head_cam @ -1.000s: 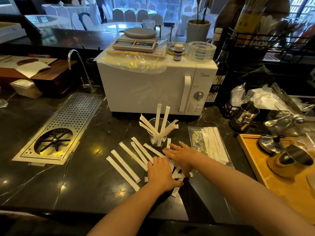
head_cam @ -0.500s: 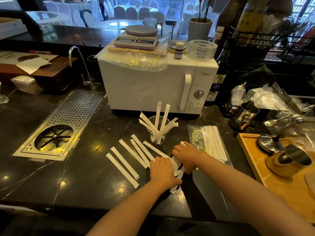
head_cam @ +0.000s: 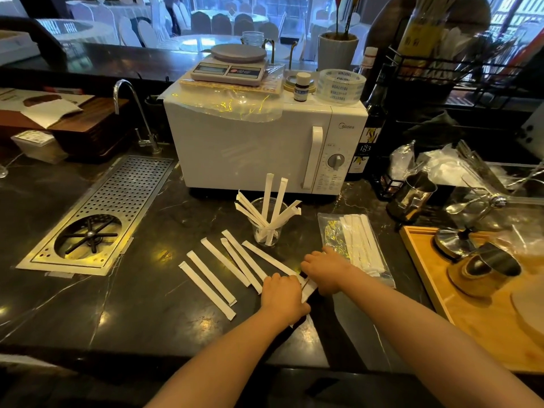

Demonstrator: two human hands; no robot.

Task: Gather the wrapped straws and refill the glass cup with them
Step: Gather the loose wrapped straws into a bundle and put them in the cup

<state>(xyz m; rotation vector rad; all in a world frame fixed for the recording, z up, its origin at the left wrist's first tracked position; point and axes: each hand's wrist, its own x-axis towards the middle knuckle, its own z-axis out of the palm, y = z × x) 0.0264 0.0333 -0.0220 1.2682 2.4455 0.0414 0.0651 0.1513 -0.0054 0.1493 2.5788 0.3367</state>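
Note:
A clear glass cup (head_cam: 267, 231) stands on the dark counter in front of the microwave, with several white wrapped straws (head_cam: 272, 201) leaning out of it. More wrapped straws (head_cam: 219, 270) lie fanned out flat on the counter to the left of my hands. My left hand (head_cam: 282, 295) and my right hand (head_cam: 325, 267) are pressed close together, fingers curled over a small bunch of straws (head_cam: 307, 288) that shows between them. The rest of that bunch is hidden under my hands.
A white microwave (head_cam: 250, 148) stands just behind the cup. A plastic bag of more straws (head_cam: 357, 242) lies right of my right hand. A metal drip tray (head_cam: 100, 213) sits at left, a wooden tray (head_cam: 426, 278) with metal cups at right.
Both hands have drawn together and curled shut over the straws on the right, pulling them into a tighter bunch. The straws at left have not moved.

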